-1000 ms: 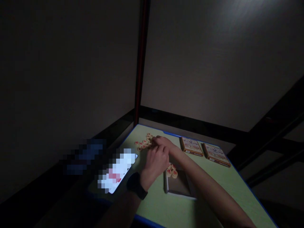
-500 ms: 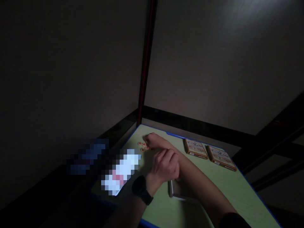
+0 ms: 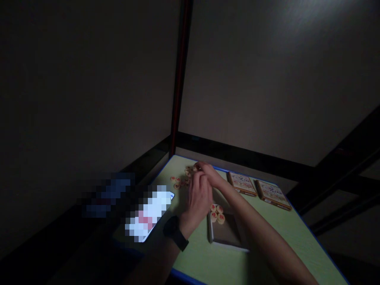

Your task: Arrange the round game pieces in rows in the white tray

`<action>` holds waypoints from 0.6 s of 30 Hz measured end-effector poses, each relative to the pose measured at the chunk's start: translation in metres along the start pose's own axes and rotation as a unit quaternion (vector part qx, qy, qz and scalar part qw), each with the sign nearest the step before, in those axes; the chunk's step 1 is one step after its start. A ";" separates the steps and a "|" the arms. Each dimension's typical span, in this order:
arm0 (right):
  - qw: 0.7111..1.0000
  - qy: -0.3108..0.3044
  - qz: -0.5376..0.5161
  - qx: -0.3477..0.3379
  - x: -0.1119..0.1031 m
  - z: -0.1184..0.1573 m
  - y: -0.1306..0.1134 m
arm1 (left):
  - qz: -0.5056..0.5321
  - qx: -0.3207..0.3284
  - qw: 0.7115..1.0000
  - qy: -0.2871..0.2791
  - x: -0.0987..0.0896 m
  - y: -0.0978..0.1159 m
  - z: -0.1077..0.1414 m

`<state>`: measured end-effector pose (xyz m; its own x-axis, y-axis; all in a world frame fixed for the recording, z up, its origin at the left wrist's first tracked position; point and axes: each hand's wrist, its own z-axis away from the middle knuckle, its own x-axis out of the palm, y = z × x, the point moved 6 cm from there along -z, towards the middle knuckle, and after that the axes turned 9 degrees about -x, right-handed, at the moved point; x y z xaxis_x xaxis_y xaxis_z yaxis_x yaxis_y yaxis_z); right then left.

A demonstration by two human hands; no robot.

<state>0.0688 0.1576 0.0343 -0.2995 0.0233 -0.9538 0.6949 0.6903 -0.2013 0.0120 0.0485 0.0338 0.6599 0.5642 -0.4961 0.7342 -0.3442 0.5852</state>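
My left hand (image 3: pixel 200 194), with a black watch on its wrist, is closed with bent fingers beside a cluster of round Chinese chess pieces (image 3: pixel 177 185). Just beyond it, my right hand (image 3: pixel 208 173) curls down over more pieces (image 3: pixel 188 171) at the far side of the table. The two hands overlap, and their fingertips are hidden, so I cannot make out what either one grips. Below them lies a shallow open box (image 3: pixel 227 231) with a white rim. Several pieces with red characters (image 3: pixel 220 218) sit together in its far left corner.
Two flat printed boxes (image 3: pixel 242 183) (image 3: pixel 273 194) lie along the back right edge of the pale green table (image 3: pixel 303 245). A lit phone (image 3: pixel 152 217), partly pixelated, rests at the left. Dark walls stand close behind and to the left.
My right hand has shifted right, and its forearm has moved off the box, exposing the pieces inside. My left hand has moved forward to the loose pieces. More pieces are visible on the table.
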 end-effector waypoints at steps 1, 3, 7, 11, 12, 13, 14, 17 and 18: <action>1.000 0.019 -0.005 0.005 -0.006 0.014 0.005 | 0.035 -0.034 0.999 0.006 0.001 -0.005 -0.002; 0.993 0.098 -0.054 0.029 -0.016 0.049 0.014 | 0.099 -0.095 0.991 -0.001 0.007 -0.017 -0.006; 0.960 0.214 -0.160 0.081 -0.015 0.117 0.016 | 0.225 -0.148 0.948 -0.168 0.037 -0.024 -0.003; 0.945 0.282 -0.127 0.111 -0.010 0.153 -0.002 | 0.345 -0.157 0.860 -0.342 0.061 -0.016 0.011; 0.942 0.292 -0.119 0.114 -0.010 0.156 -0.007 | 0.365 -0.167 0.845 -0.354 0.062 -0.016 0.014; 0.940 0.300 -0.114 0.115 -0.010 0.158 -0.012 | 0.383 -0.181 0.832 -0.359 0.062 -0.017 0.016; 0.939 0.304 -0.111 0.113 -0.009 0.158 -0.016 | 0.400 -0.198 0.818 -0.364 0.061 -0.018 0.018; 0.937 0.313 -0.119 0.095 -0.008 0.157 -0.025 | 0.442 -0.248 0.771 -0.386 0.059 -0.022 0.023; 0.936 0.315 -0.126 0.090 -0.008 0.157 -0.026 | 0.451 -0.261 0.758 -0.392 0.058 -0.022 0.023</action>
<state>0.1552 0.0259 0.0123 -0.7554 0.3375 -0.5616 0.6325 0.5994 -0.4905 0.0377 0.0713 -0.0231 0.8982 -0.4139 0.1484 -0.1011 0.1341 0.9858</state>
